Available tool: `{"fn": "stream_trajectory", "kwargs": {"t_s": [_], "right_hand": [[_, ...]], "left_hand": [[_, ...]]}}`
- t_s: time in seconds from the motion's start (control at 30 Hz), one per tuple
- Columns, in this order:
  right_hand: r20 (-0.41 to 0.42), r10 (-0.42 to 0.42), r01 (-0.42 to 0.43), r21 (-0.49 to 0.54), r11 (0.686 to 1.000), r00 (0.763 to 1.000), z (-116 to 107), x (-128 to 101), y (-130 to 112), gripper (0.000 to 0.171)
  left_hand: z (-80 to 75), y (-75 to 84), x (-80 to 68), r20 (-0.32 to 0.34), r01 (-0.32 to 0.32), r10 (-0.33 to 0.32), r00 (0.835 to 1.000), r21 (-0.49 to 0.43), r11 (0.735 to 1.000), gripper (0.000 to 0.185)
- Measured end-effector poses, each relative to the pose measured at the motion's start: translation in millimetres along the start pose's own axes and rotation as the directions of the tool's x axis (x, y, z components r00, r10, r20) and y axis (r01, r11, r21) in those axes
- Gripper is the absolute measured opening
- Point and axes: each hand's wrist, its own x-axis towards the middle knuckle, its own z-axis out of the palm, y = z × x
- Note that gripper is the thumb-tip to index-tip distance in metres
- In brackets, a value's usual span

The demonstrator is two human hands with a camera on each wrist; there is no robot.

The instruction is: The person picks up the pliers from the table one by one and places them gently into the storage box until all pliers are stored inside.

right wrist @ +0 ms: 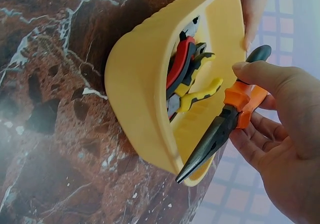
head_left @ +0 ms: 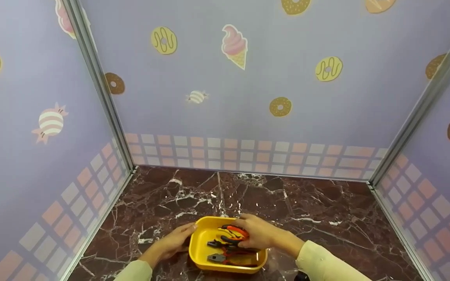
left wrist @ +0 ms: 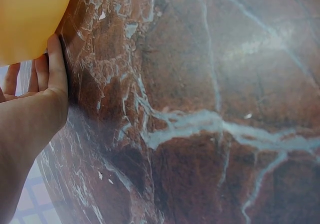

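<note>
The left hand (head_left: pixel 172 242) lies flat against the left wall of the yellow tray (head_left: pixel 199 249) on the counter (head_left: pixel 326 218), bracing it, while right-hand fingers (right wrist: pixel 260 76) clamp orange pliers (right wrist: pixel 227 121) over the tray's far side.

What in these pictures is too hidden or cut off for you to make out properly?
- Head view: the right hand covers part of the pliers in the yellow tray, so their count is unclear.
- Left wrist view: only a blurred corner of the tray shows, cut by the edge; the left hand is partly out of frame.
- Right wrist view: the orange-handled pliers have their handle ends hidden in the palm.
</note>
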Motion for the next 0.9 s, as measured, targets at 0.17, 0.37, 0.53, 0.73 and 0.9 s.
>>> {"fn": "stream_trajectory", "kwargs": {"t_s": [0.17,0.37,0.53,0.73,0.9], "right_hand": [[0.016,0.003,-0.003,0.012,1.000,1.000,3.3,4.0,-2.2,0.057],[0.029,-0.001,0.000,0.034,0.999,1.000,8.5,6.4,-3.8,0.059],[0.028,-0.007,0.006,0.034,0.999,1.000,8.7,9.3,-6.4,0.058],[0.004,-0.037,0.037,0.008,0.999,0.999,12.1,13.0,-9.8,0.059],[-0.007,-0.056,0.056,0.003,0.998,0.998,20.2,14.3,-11.1,0.058]], "left_hand": [[0.8,2.0,2.5,-0.010,0.001,-0.001,1.000,0.010,1.000,0.072],[0.0,3.0,3.2,-0.006,0.011,-0.011,1.000,0.015,1.000,0.069],[0.2,4.4,1.7,-0.002,0.016,-0.016,1.000,0.007,1.000,0.070],[1.1,3.5,-0.4,-0.005,0.017,-0.017,1.000,0.000,1.000,0.073],[-0.6,0.5,-0.5,-0.016,0.020,-0.020,1.000,0.014,1.000,0.074]]}}
